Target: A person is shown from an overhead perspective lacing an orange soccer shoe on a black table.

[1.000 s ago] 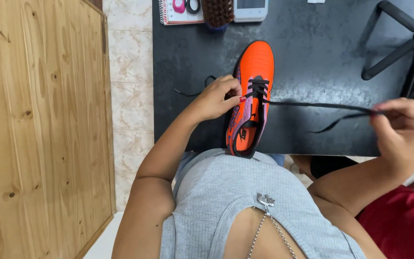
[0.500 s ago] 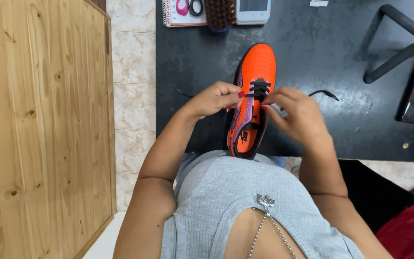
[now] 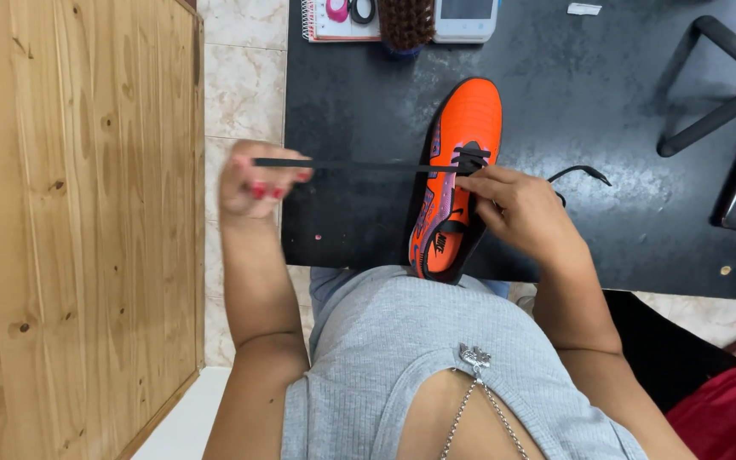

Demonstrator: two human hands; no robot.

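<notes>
An orange shoe (image 3: 468, 119) with purple sides and a black lining lies on the black table (image 3: 359, 94), toe pointing away from me. My left hand (image 3: 257, 183) is out past the table's left edge, pinching a black lace (image 3: 359, 165) that runs taut and level to the shoe's eyelets. On the shoe's right side, my right hand (image 3: 517, 209) rests with its fingers at the laced part, steadying it. The other lace end (image 3: 581, 172) lies loose on the table to the right of that hand.
At the table's far edge sit a spiral notebook with scissors (image 3: 342, 13), a brown brush (image 3: 408, 24) and a white device (image 3: 466, 17). A black stand (image 3: 717, 77) occupies the right. A wooden panel (image 3: 70, 221) stands on the left beside tiled floor.
My left hand has left the shoe and drawn one lace far out to the left until taut. My right hand, which had pulled the other lace rightward earlier, now holds the shoe.
</notes>
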